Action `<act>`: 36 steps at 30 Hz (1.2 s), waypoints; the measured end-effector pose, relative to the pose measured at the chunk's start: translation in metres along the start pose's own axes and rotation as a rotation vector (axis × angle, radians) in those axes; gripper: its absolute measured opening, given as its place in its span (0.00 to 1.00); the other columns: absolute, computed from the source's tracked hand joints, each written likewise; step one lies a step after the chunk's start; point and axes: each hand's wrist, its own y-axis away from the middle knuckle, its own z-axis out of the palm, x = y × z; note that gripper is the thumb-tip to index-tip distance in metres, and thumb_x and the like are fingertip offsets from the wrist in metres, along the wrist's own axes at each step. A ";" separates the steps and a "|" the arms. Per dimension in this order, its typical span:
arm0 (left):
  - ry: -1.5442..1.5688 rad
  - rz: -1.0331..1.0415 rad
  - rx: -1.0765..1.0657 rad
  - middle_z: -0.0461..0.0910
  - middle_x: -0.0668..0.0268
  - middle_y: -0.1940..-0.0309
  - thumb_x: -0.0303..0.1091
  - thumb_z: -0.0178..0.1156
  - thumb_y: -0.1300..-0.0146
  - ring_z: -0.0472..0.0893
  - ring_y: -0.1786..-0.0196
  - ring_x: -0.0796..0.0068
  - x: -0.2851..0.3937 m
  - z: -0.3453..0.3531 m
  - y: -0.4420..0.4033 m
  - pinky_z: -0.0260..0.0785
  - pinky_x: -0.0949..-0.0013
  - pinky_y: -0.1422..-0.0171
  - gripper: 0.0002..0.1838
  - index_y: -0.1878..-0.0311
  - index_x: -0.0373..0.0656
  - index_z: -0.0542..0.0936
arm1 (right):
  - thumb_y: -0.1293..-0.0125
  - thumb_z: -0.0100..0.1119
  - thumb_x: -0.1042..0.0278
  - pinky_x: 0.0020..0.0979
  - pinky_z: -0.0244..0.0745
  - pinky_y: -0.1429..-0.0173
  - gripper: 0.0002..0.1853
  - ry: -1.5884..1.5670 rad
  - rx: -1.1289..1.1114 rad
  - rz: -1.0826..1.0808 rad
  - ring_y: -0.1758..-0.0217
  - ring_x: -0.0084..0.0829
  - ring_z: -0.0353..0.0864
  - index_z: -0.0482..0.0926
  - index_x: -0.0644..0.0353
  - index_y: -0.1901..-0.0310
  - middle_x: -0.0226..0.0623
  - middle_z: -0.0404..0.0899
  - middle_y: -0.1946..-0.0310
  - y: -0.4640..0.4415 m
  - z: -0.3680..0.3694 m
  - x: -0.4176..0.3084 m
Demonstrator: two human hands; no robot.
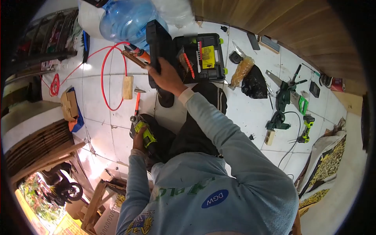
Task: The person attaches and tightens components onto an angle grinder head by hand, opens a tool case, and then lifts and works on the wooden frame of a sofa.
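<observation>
My left hand (139, 139) is wrapped round a yellow-green and black power tool (148, 137), its metal head pointing up and away from me. Farther forward, my right hand (167, 77) holds the edge of the raised black lid (157, 45) of a tool case. The open case (213, 73) lies on the tiles beside it, with a yellow packet (208, 57), a red-orange stick (188, 64) and small bits inside. A hammer with an orange handle (137, 102) lies near a wooden block (128, 87).
A red hose (102, 78) loops across the floor at left. Blue water bottles (127, 19) stand at the front. On the right lie a black plastic bag (254, 83), a dark green power tool (282, 98), a handsaw (302, 105) and a green drill (308, 127).
</observation>
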 end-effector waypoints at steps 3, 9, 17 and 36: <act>0.036 0.032 0.041 0.87 0.63 0.58 0.44 0.65 0.27 0.89 0.62 0.67 0.000 0.006 0.009 0.86 0.63 0.59 0.22 0.37 0.43 0.79 | 0.24 0.60 0.51 0.47 0.70 0.27 0.43 -0.140 0.036 -0.073 0.29 0.62 0.74 0.53 0.72 0.21 0.69 0.70 0.31 0.014 0.025 0.011; 0.093 -0.045 0.028 0.86 0.61 0.61 0.39 0.65 0.28 0.88 0.65 0.64 0.017 0.016 0.014 0.85 0.60 0.63 0.17 0.42 0.41 0.78 | 0.22 0.54 0.48 0.44 0.60 0.18 0.50 -0.178 -0.039 -0.018 0.20 0.63 0.63 0.39 0.77 0.18 0.71 0.61 0.25 0.032 0.028 0.014; 0.104 0.013 0.043 0.87 0.60 0.57 0.46 0.63 0.26 0.89 0.63 0.65 0.008 -0.001 0.002 0.86 0.64 0.60 0.24 0.37 0.39 0.77 | 0.20 0.47 0.40 0.49 0.49 0.14 0.49 0.017 -0.018 -0.152 0.16 0.64 0.54 0.46 0.79 0.19 0.72 0.52 0.21 0.084 0.041 0.048; 0.105 0.048 0.059 0.87 0.58 0.57 0.47 0.63 0.27 0.89 0.63 0.66 0.004 -0.005 -0.002 0.85 0.64 0.61 0.26 0.36 0.37 0.77 | 0.46 0.72 0.61 0.57 0.64 0.27 0.32 1.085 0.062 0.117 0.31 0.57 0.70 0.83 0.54 0.36 0.45 0.72 0.32 0.018 -0.033 0.158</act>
